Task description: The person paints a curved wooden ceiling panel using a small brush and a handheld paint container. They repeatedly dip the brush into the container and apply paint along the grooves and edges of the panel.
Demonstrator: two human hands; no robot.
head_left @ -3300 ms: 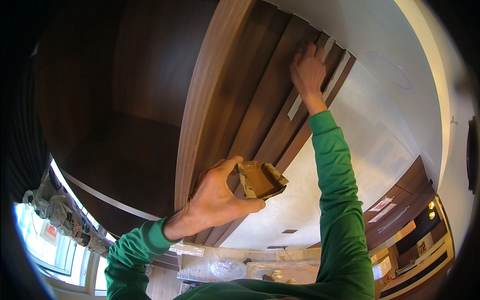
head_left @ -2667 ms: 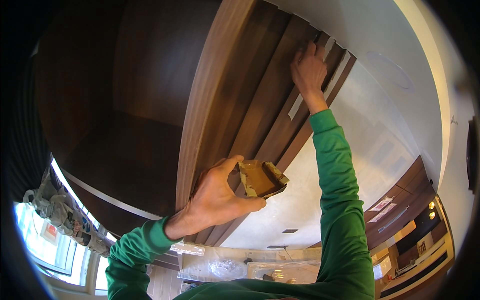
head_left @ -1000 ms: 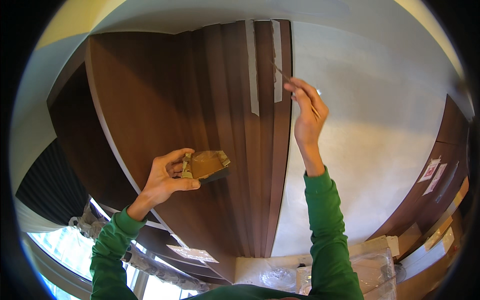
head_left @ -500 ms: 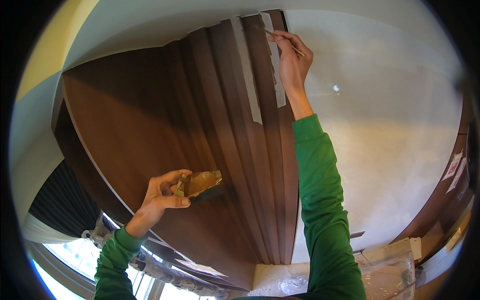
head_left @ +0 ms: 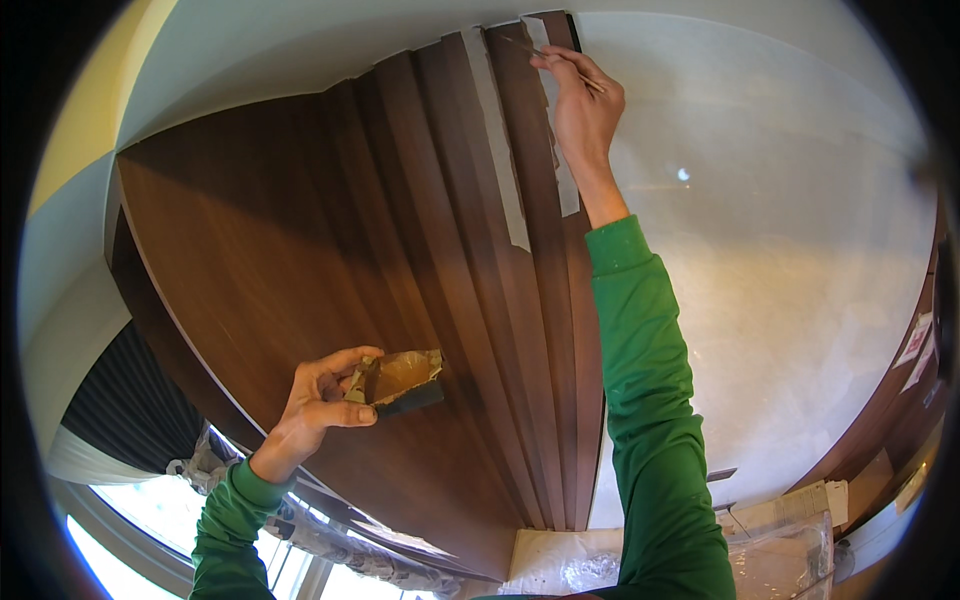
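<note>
My left hand [head_left: 312, 410] grips a small rough-edged tray [head_left: 405, 375] with brown paint-like stuff inside and a dark outer side. High up, my right hand [head_left: 588, 105] is closed round a thin brush [head_left: 560, 66], whose tip points up and left. That tip is at the brown strip of the ribbed wood panel [head_left: 525, 110], between two pale strips of masking tape [head_left: 495, 140]. Whether the tip touches the wood I cannot tell. The second tape strip [head_left: 567, 185] is partly behind my right hand.
A pale wall [head_left: 770, 250] lies right of the panel, and a white ceiling [head_left: 300, 50] meets its top. A dark curtain [head_left: 135, 405] hangs at the lower left by bright windows. Clear plastic sheeting [head_left: 780, 560] covers things at the lower right.
The brush tip and my right hand have shifted slightly up and left. My left hand keeps the tray in nearly the same place. The whole view has moved a little.
</note>
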